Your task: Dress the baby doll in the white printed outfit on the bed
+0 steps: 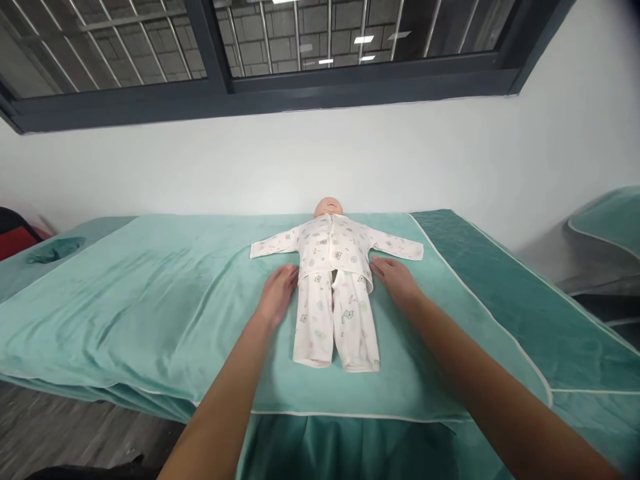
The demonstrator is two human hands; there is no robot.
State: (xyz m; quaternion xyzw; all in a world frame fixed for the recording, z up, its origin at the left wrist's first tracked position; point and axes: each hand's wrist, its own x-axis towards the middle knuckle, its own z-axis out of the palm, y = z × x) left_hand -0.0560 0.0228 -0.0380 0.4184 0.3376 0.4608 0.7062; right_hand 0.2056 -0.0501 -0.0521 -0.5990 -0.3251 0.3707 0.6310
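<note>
A baby doll (334,280) in white printed pyjamas lies on its back in the middle of a teal blanket (150,300), arms spread, head toward the wall. My left hand (278,293) lies flat on the blanket with fingers stretched, its tips touching the doll's left side at the shirt hem. On the other side my right hand (397,280) rests flat too, fingers extended against the doll's waist. Neither hand holds anything.
The blanket covers a bed (525,320) with a darker teal cover, set against a white wall under a dark-framed window (280,87). A second teal-covered bed (607,220) stands at the right. A red and black object (15,233) sits at the far left.
</note>
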